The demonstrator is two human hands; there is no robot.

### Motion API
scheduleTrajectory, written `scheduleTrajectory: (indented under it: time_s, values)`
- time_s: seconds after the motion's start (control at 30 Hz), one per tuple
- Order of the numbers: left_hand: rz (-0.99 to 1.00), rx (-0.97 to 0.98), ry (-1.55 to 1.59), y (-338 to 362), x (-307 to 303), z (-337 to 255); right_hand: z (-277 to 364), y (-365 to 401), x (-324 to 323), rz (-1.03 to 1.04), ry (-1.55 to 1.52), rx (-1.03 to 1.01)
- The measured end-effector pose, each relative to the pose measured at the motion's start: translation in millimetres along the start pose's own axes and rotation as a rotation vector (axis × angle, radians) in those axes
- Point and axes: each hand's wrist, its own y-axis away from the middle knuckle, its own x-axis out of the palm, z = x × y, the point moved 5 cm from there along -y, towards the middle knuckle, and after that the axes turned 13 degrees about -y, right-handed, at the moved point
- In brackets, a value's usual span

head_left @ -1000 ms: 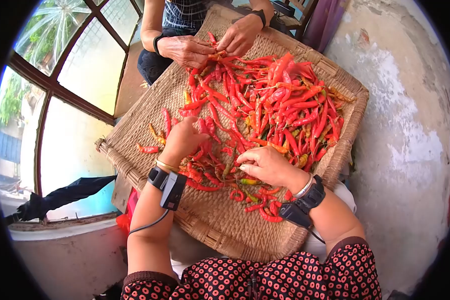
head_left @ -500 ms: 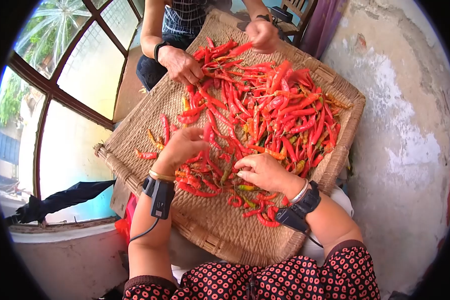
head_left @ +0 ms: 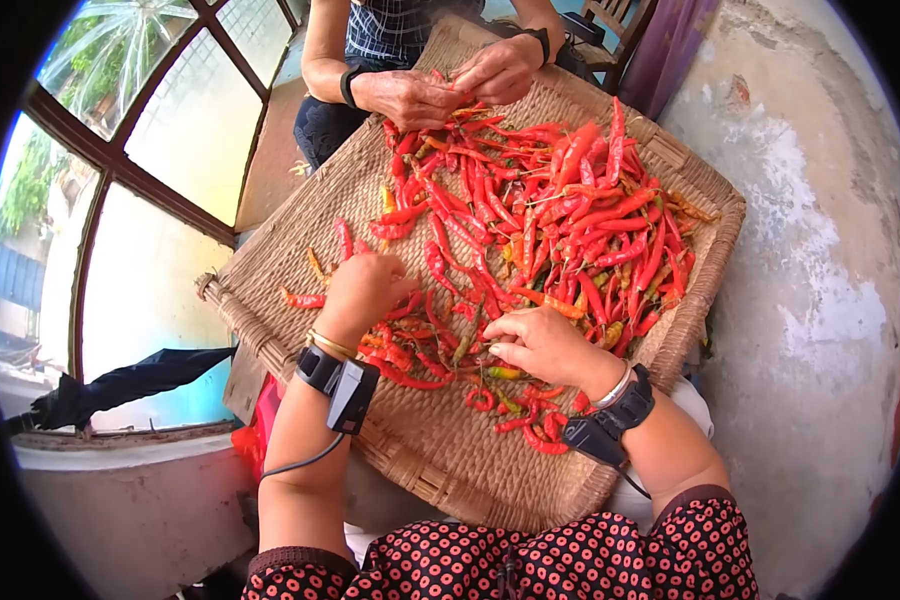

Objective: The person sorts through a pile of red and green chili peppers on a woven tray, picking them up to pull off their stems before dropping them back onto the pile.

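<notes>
The right hand (head_left: 542, 346) and left hand (head_left: 364, 288), both half-curled, hide some red chillies (head_left: 620, 215) on a woven tray (head_left: 420, 425); whether they grip any, I can't tell. A black umbrella (head_left: 135, 385) lies by the window (head_left: 160, 290); beyond, a co-worker's hands (head_left: 407, 98).

No words, brands, numbers or signs can be read; any markings on the small black box-shaped device (head_left: 352, 396) worn at the left wrist (head_left: 341, 328) are too tiny to make out.
</notes>
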Motion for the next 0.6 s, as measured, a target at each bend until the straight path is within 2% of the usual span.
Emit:
scheduleTrajectory:
  time_s: [0.03,0.07,0.1,0.17,0.2,0.23,0.3,0.5,0.57,0.6]
  values:
    - [-0.005,0.025,0.083,-3,-1,-6,0,-1,0,0.012,0.023,0.001]
    - [-0.134,0.081,0.054,-5,-3,-15,-1,-3,-1,0.006,0.028,-0.010]
    - [-0.079,0.113,-0.061,-7,-1,-24,-4,-2,1,0.014,0.038,-0.031]
    - [-0.133,0.228,-0.170,-13,7,-41,-3,-1,2,0.020,0.056,-0.059]
    - [-0.088,0.273,-0.230,-14,11,-47,-3,-1,1,0.024,0.052,-0.037]
    - [-0.101,0.273,-0.235,-14,10,-48,-3,-1,1,0.027,0.047,-0.016]
    - [0.025,0.299,-0.206,-13,16,-49,-2,-1,1,0.019,0.063,-0.040]
    - [-0.076,0.290,-0.292,-10,13,-40,-2,-1,1,0.004,0.085,-0.114]
    - [0.122,0.223,-0.470,-3,16,-43,0,0,0,0.015,0.072,-0.047]
    - [0.035,0.243,-0.391,-1,7,-51,-3,1,-1,-0.029,0.084,-0.038]
